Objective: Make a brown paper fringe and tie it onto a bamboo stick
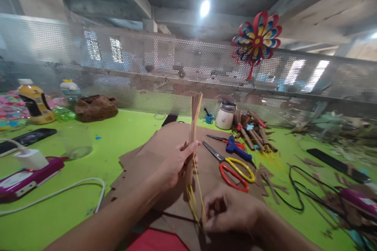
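My left hand [185, 160] is wrapped round a small rolled brown paper broom [193, 125], held upright with its fringed end at the top. Yellow string [192, 202] dangles in loops from the lower end of the roll. One strand runs taut down from the roll to my right hand [225, 208], whose fingers are curled and pinch it. Beneath both hands lie brown paper sheets [165, 145]. Scissors with red and yellow handles [235, 172] rest on the paper, beside a blue glue gun [235, 147] that partly covers another pair of scissors [216, 137].
Several finished paper rolls [256, 137] are piled at the back right, near a lidded white jar [225, 115]. At left stand a clear plastic cup [75, 143], a yellow bottle [37, 104] and a purple power strip [32, 178]. A black cable [297, 188] and paper scraps lie right.
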Tool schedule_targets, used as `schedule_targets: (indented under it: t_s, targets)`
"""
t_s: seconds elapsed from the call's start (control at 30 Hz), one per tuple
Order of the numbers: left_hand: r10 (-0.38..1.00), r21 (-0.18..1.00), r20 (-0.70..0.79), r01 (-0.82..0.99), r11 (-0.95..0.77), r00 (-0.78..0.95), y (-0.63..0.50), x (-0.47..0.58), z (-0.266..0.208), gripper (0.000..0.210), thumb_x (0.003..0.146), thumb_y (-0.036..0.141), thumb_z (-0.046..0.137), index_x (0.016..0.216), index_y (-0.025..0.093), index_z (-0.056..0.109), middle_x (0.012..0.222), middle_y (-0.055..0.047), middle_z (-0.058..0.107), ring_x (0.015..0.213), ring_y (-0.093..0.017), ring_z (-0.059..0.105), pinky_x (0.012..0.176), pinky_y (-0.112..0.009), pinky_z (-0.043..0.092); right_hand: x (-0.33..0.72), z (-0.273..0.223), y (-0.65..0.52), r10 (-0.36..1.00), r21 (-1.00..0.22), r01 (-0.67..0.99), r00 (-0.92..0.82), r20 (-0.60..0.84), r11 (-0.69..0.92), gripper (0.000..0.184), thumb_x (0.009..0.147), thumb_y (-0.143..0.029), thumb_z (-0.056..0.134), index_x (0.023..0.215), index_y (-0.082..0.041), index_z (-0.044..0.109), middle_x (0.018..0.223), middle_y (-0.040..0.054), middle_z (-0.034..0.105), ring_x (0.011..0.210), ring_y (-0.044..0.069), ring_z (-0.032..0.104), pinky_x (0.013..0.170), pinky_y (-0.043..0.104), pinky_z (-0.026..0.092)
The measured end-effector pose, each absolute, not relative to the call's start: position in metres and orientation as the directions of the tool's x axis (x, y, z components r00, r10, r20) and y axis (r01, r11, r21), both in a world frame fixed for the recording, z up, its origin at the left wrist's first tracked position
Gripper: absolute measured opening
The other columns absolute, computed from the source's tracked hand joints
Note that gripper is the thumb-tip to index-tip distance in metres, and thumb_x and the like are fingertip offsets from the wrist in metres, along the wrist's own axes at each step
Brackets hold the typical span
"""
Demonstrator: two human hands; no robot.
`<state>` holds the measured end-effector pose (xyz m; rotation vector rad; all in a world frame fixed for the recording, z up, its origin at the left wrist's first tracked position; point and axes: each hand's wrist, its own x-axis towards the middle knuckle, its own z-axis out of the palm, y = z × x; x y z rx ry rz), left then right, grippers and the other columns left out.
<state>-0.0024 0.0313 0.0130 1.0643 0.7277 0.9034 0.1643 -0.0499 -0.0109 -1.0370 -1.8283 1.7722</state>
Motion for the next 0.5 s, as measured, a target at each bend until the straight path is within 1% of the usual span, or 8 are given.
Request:
schedule_targets:
  t_s: [0.07, 0.13, 0.2, 0.27, 0.33, 0.4, 0.43, 0.5]
  targets:
    - [0.899, 0.941, -0.116, -0.244, 0.236, 0.422, 0.033, 0.000, 0.007, 0.043, 0.071, 0.050, 0.066, 0.100, 0.019, 0.060, 0.060, 0.003, 0.055, 0.049, -0.008, 0.051, 0.049, -0.019, 0.041, 0.169, -0.008, -0.048, 0.678, -0.927, 0.375, -0.687, -0.262, 0.022, 0.018, 0.067, -0.030, 0.070, 0.069, -0.013, 0.064, 0.057, -0.0033, 0.051, 0.052, 0.007, 0.042, 0.047, 0.017, 0.031]
    - [0.903, 0.941, -0.150, -0.222, 0.256, 0.404, 0.034, 0.002, 0.001, 0.045, 0.068, 0.050, 0.069, 0.098, 0.018, 0.060, 0.058, 0.003, 0.054, 0.049, -0.008, 0.052, 0.048, -0.019, 0.041, 0.173, -0.006, -0.046, 0.741, -0.875, 0.481, -0.607, -0.287, 0.055, 0.019, 0.068, -0.032, 0.067, 0.063, -0.014, 0.061, 0.053, -0.0046, 0.046, 0.050, 0.007, 0.040, 0.044, 0.017, 0.027]
    - [0.902, 0.943, -0.159, -0.211, 0.259, 0.401, 0.036, 0.003, -0.004, 0.045, 0.067, 0.050, 0.069, 0.097, 0.018, 0.059, 0.058, 0.003, 0.054, 0.049, -0.009, 0.052, 0.048, -0.020, 0.042, 0.178, -0.004, -0.043, 0.814, -0.840, 0.542, -0.505, -0.288, 0.039, 0.026, 0.070, -0.034, 0.065, 0.056, -0.015, 0.055, 0.048, -0.0059, 0.040, 0.046, 0.006, 0.035, 0.041, 0.018, 0.022]
    - [0.908, 0.943, -0.141, -0.226, 0.244, 0.394, 0.037, 0.004, -0.006, 0.043, 0.069, 0.050, 0.068, 0.097, 0.018, 0.058, 0.058, 0.003, 0.054, 0.049, -0.009, 0.052, 0.050, -0.020, 0.043, 0.181, -0.002, -0.043, 0.793, -0.853, 0.522, -0.530, -0.302, 0.025, 0.030, 0.068, -0.037, 0.065, 0.053, -0.015, 0.052, 0.047, -0.0060, 0.040, 0.045, 0.006, 0.034, 0.042, 0.018, 0.024]
    - [0.920, 0.943, -0.122, -0.244, 0.224, 0.373, 0.037, 0.004, -0.006, 0.041, 0.071, 0.047, 0.067, 0.098, 0.019, 0.058, 0.060, 0.004, 0.053, 0.049, -0.008, 0.052, 0.050, -0.019, 0.043, 0.181, -0.002, -0.043, 0.721, -0.892, 0.451, -0.623, -0.303, 0.015, 0.030, 0.067, -0.039, 0.067, 0.054, -0.014, 0.055, 0.050, -0.0043, 0.046, 0.048, 0.006, 0.038, 0.046, 0.019, 0.029]
    - [0.923, 0.947, -0.106, -0.246, 0.208, 0.371, 0.035, 0.002, -0.004, 0.037, 0.074, 0.043, 0.064, 0.102, 0.020, 0.057, 0.062, 0.003, 0.054, 0.051, -0.008, 0.054, 0.046, -0.017, 0.039, 0.178, -0.005, -0.042, 0.725, -0.919, 0.394, -0.635, -0.264, 0.010, 0.031, 0.066, -0.041, 0.068, 0.057, -0.013, 0.058, 0.053, -0.0024, 0.051, 0.050, 0.007, 0.042, 0.048, 0.020, 0.031]
    - [0.918, 0.950, -0.101, -0.236, 0.203, 0.383, 0.034, 0.001, -0.003, 0.035, 0.076, 0.041, 0.061, 0.104, 0.020, 0.057, 0.064, 0.003, 0.055, 0.053, -0.009, 0.055, 0.043, -0.016, 0.035, 0.176, -0.008, -0.040, 0.773, -0.930, 0.368, -0.589, -0.234, -0.001, 0.032, 0.068, -0.042, 0.067, 0.057, -0.013, 0.059, 0.052, -0.0023, 0.051, 0.048, 0.008, 0.042, 0.047, 0.020, 0.031]
    - [0.903, 0.958, -0.100, -0.205, 0.201, 0.419, 0.031, -0.001, 0.001, 0.032, 0.079, 0.037, 0.057, 0.107, 0.021, 0.057, 0.067, 0.002, 0.055, 0.055, -0.010, 0.057, 0.039, -0.016, 0.029, 0.173, -0.014, -0.034, 0.897, -0.959, 0.278, -0.411, -0.164, -0.048, 0.034, 0.069, -0.045, 0.067, 0.057, -0.014, 0.056, 0.047, -0.0036, 0.047, 0.044, 0.007, 0.040, 0.043, 0.020, 0.028]
